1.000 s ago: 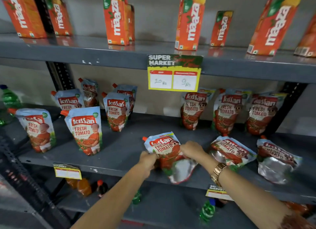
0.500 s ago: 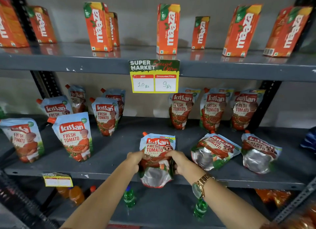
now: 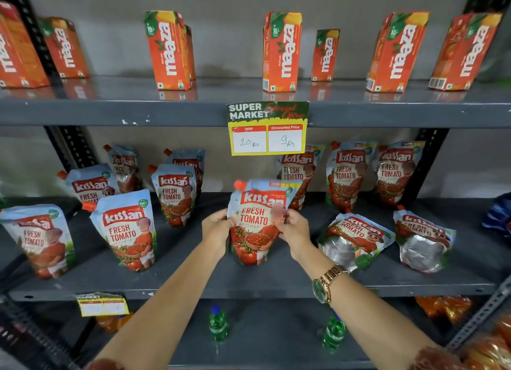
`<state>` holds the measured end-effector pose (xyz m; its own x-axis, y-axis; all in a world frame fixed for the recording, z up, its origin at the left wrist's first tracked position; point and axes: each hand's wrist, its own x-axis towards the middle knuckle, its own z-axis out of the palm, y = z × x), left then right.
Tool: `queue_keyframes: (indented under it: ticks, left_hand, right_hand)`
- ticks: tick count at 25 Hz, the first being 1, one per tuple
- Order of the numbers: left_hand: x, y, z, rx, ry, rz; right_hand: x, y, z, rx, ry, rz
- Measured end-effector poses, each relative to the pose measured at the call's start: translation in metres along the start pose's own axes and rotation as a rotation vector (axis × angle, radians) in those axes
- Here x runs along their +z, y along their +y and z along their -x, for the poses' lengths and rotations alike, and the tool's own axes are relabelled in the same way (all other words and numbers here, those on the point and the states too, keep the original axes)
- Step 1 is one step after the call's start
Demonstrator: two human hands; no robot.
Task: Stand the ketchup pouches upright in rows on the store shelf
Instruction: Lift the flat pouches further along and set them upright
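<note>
A Kissan ketchup pouch stands upright mid-shelf on the grey middle shelf, its base on the board. My left hand grips its left edge and my right hand grips its right edge. Two pouches lie flat to the right: one beside my right wrist, another further right. Three pouches stand at the back right. Several more stand on the left, the nearest one at the front.
Orange Maaza juice cartons stand on the top shelf, with a yellow price tag hanging from its front edge. Green bottles stand on the lower shelf. A dark upright post rises at the right.
The pouch in both hands has gone from tilted at the shelf's front edge to upright and further back on the shelf. The view has shifted left.
</note>
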<state>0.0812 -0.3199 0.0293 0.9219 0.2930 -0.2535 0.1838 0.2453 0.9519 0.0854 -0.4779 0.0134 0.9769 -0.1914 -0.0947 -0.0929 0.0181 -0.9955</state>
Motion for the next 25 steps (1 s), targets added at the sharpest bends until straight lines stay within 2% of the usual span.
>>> queue_keyframes:
  ticks: [5, 8, 10, 13, 18, 22, 25]
  left_hand:
    - [-0.016, -0.004, -0.004, -0.051, 0.016, -0.024]
    - [-0.015, -0.005, 0.000, -0.165, 0.096, -0.022]
    - [-0.013, -0.008, 0.009, -0.280, 0.108, 0.015]
    - [-0.005, -0.016, 0.019, -0.320, 0.018, -0.016]
    - [0.025, -0.012, 0.036, -0.303, -0.128, -0.040]
    - [0.051, -0.018, 0.042, -0.279, -0.241, -0.119]
    - [0.069, -0.025, 0.046, -0.257, -0.291, -0.179]
  right_hand:
    - [0.002, 0.010, -0.003, -0.049, 0.052, 0.039]
    - [0.000, 0.007, -0.001, -0.087, 0.197, 0.127]
    - [-0.009, 0.007, 0.003, -0.146, 0.329, 0.067]
    - [-0.025, 0.002, 0.015, -0.184, 0.491, -0.078]
    - [-0.056, -0.001, 0.030, -0.172, 0.674, -0.155]
    - [-0.087, 0.010, 0.039, -0.150, 0.892, -0.044]
    - [-0.110, 0.020, 0.039, -0.086, 0.926, -0.031]
